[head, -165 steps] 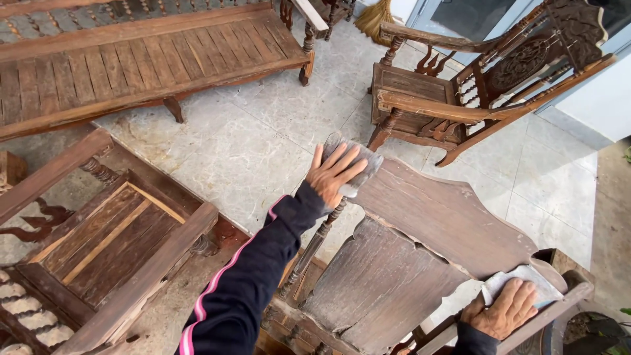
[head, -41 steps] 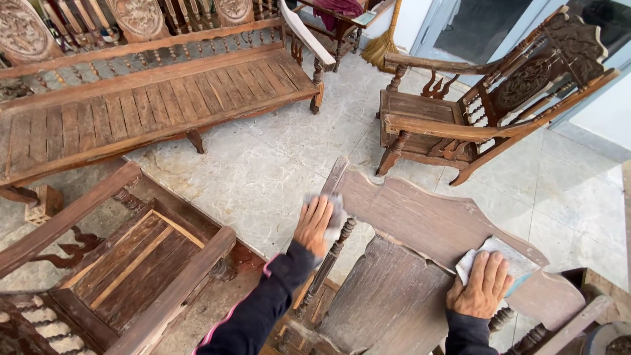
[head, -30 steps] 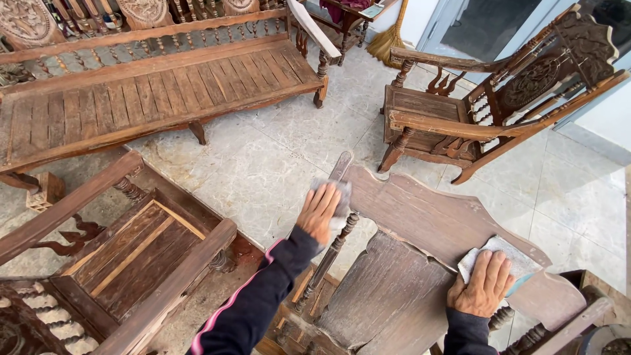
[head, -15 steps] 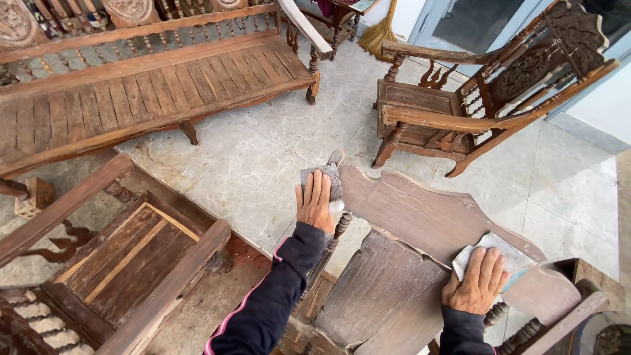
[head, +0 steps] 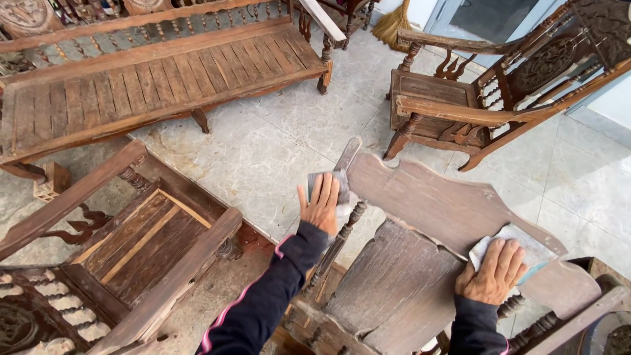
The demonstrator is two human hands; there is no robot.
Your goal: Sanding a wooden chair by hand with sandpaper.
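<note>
A weathered wooden chair [head: 407, 263] lies tipped in front of me, its broad top rail [head: 434, 197] running from upper left to lower right. My left hand [head: 321, 205] presses a grey sheet of sandpaper [head: 336, 184] flat against the left end of that rail, fingers spread. My right hand [head: 494, 273] presses a second pale grey sheet [head: 519, 238] onto the rail's right end. Both arms wear dark sleeves, the left with a pink stripe.
A long slatted wooden bench [head: 151, 85] stands at the back. A carved armchair [head: 473, 85] sits at upper right, another wooden chair [head: 125, 250] at lower left. A broom [head: 391, 23] leans at the top. Pale stone tiles [head: 276, 151] lie between them.
My left hand has slid the sandpaper back and forth along the left end of the rail, now a little lower. My right hand has stayed pressed on its sheet.
</note>
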